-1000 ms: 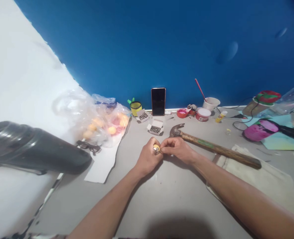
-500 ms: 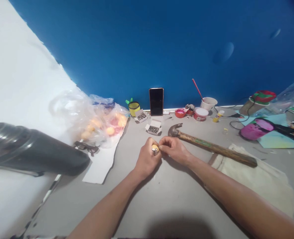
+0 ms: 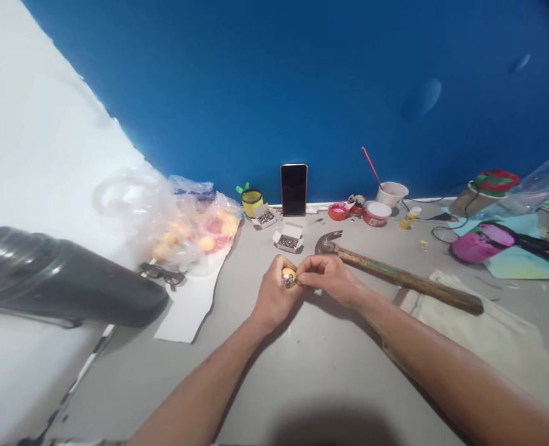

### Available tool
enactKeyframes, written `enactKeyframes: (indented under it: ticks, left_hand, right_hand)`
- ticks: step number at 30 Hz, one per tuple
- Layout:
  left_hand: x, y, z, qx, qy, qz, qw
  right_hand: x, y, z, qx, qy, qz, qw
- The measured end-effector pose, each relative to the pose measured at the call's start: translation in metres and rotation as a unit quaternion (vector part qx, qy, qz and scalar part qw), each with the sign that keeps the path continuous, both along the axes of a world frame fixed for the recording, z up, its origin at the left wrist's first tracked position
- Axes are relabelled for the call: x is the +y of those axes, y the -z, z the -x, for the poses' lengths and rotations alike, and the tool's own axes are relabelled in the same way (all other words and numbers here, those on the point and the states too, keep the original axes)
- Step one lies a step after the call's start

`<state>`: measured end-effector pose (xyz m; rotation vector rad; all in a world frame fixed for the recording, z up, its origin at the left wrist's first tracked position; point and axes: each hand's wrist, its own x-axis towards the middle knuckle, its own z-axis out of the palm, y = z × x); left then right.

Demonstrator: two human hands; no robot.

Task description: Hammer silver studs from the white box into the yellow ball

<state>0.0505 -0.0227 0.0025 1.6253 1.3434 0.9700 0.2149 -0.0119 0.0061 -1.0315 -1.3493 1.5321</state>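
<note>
In the middle of the table, my left hand (image 3: 274, 297) is closed around a small yellow-orange ball (image 3: 289, 277). Shiny silver studs cover part of the ball's side that faces me. My right hand (image 3: 330, 279) is closed in a pinch at the ball's right side, thumb and forefinger together; whatever is between them is too small to make out. Just beyond my hands stands an open white box (image 3: 289, 238) of small silver tacks. A second open tack box (image 3: 264, 216) is behind it to the left. Much of the ball is hidden by my fingers.
A claw hammer (image 3: 404, 277) lies to the right, partly over a cream cloth (image 3: 483, 341). A dark cylindrical bottle (image 3: 70, 279) is at left, near a plastic bag (image 3: 195, 232) with orange balls. A phone (image 3: 294, 191) leans on the blue wall, tubs and a cup (image 3: 392, 193) beside it.
My right hand's fingertips stay at the ball, now slightly nearer its front right side. The ball appears turned a little in my left hand. The whole view has shifted slightly.
</note>
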Motion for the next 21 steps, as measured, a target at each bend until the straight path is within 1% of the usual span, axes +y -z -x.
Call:
enactKeyframes:
  ticks: [8,13,16,21]
  left_hand:
    - [0.0000,0.0016,0.0007,0.010,0.020,-0.002,1.000]
    - [-0.0009,0.0007,0.0001,0.031,0.013,-0.003,0.999]
    - [-0.0013,0.0011,0.0004,0.025,0.021,-0.001,0.999]
    - [-0.0002,0.0032,0.0017,0.022,0.035,0.003,0.999]
  right_hand:
    - [0.0009,-0.0001,-0.0046,-0.033,-0.015,0.001,0.999]
    - [-0.0003,-0.0013,-0.0046,-0.047,-0.018,0.002,0.999]
    - [0.0000,-0.0013,-0.0057,-0.040,-0.031,0.008,0.999]
    - [0.0009,-0.0013,-0.0079,-0.054,-0.033,0.010,0.998]
